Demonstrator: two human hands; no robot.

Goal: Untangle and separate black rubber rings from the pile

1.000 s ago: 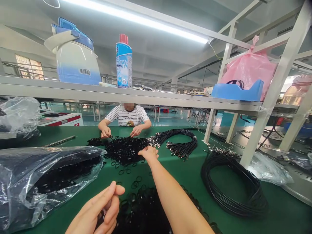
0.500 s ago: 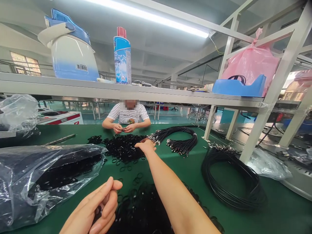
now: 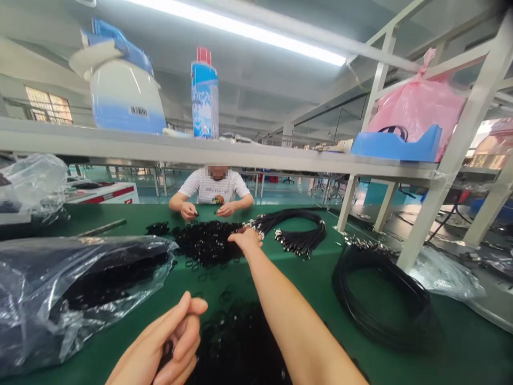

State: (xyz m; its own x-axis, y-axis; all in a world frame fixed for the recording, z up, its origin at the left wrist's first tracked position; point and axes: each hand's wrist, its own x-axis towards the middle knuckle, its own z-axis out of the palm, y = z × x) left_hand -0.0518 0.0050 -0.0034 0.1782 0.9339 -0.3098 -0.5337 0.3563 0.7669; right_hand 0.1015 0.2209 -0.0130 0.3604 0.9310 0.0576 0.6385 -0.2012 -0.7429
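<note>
My left hand [image 3: 164, 345] is low at the front, fingers curled round a few small black rings. My right arm stretches far across the green table [image 3: 304, 278]. My right hand [image 3: 246, 238] reaches the metal-tipped ends of a looped bundle of black cables [image 3: 296, 230], fingers bent down onto them; whether it grips any is hidden. A heap of black rings [image 3: 208, 240] lies just left of that hand. Another pile of rings [image 3: 240, 347] sits near me between my arms.
A person in a striped shirt [image 3: 212, 190] sits opposite, both hands at the ring heap. A clear bag of black parts [image 3: 72, 289] lies left. A large black cable coil [image 3: 385, 294] lies right beside a white frame post [image 3: 433, 198]. A shelf [image 3: 200, 152] carries bottles overhead.
My right hand has shifted slightly right, from the ring heap's edge onto the cable ends. The person opposite has drawn their hands apart. My left hand has stayed put.
</note>
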